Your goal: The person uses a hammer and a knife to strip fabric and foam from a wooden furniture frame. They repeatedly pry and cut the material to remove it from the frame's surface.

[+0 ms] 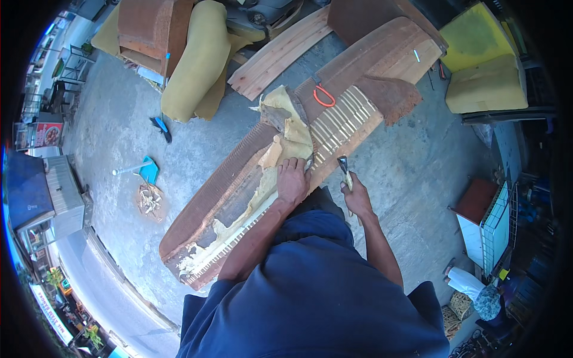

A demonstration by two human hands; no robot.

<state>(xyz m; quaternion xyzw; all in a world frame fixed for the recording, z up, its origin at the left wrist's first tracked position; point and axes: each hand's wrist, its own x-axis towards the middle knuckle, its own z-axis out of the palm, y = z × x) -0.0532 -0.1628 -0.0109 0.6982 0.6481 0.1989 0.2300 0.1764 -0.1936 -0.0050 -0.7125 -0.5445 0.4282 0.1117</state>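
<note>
My left hand (293, 184) rests on torn yellowish foam (296, 134), its fingers laid over the foam and the thumb apart. The foam is partly peeled from a long wooden furniture frame (203, 212) with brown covering, lying slantwise before me. My right hand (357, 197), just off the frame's near edge, is closed round the pale handle of a hand tool with a dark metal head (342, 162); its exact kind is unclear. Pale strips (343, 119) run in a row across the frame beyond my hands. Orange-handled scissors (324, 95) lie on the brown part.
A rolled yellow foam pad (197, 59) and brown furniture part (155, 27) stand at far left. Wooden boards (277, 51) lie behind the frame. A yellow cushioned seat (486, 77) is at far right. Leftward are a blue dustpan (149, 170) and scraps (150, 201). Another person (471, 283) is at lower right.
</note>
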